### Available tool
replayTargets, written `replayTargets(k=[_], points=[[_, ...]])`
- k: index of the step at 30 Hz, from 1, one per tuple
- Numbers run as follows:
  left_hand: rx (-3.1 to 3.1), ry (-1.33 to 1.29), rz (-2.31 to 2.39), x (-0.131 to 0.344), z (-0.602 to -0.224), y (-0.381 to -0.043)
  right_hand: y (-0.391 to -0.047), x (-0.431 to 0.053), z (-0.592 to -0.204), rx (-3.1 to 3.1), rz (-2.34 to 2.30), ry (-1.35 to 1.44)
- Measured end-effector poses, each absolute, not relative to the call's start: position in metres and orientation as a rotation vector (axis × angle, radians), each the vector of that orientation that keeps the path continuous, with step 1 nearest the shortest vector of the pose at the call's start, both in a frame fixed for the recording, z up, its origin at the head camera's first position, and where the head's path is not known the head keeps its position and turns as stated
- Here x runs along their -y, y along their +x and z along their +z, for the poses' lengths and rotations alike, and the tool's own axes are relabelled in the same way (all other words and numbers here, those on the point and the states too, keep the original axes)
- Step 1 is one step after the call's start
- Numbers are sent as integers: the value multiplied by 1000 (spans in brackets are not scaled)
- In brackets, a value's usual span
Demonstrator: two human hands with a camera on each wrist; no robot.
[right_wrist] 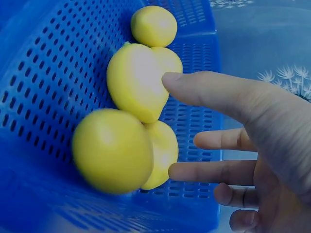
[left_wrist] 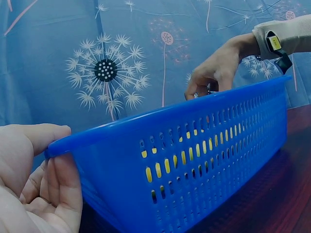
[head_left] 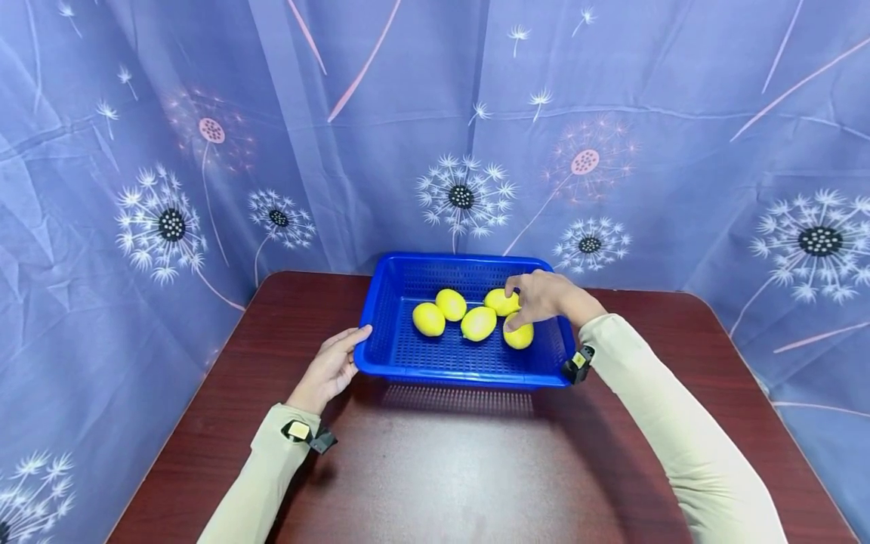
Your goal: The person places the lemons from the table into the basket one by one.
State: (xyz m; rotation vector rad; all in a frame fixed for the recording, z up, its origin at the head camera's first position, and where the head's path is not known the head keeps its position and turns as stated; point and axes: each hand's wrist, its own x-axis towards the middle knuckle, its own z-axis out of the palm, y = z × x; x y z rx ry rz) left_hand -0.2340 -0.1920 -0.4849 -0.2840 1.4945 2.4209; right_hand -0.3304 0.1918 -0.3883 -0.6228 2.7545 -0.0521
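A blue perforated plastic basket (head_left: pixel 469 375) stands at the back of the table and holds several yellow lemons (head_left: pixel 479 323). My left hand (head_left: pixel 333 366) grips its left rim, thumb on top and fingers below, as the left wrist view shows. Over the right end of the basket, my right hand (head_left: pixel 544 295) reaches in with thumb and fingers spread. Two lemons lie right under it: the front one (head_left: pixel 519 338) and one behind (head_left: pixel 500 302), partly covered by the fingers. In the right wrist view, a gap shows between thumb and fingers, with nothing held there.
The dark red-brown wooden table (head_left: pixel 435 468) extends in front of the basket and to both sides. Close behind the basket hangs a blue curtain (head_left: pixel 381 181) with a dandelion print, which also runs along the left and right sides.
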Motion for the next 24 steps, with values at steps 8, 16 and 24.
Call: replayTargets(k=[8, 16, 24], points=[[-1478, -290, 2436, 192, -486, -235, -321, -197, -385, -2871, -284, -678], [-1479, -287, 2443, 190, -484, -235, -307, -203, -387, -2954, -507, -720], [-1479, -289, 2463, 189, -484, -233, -288, -209, -395, -3046, -621, -730]])
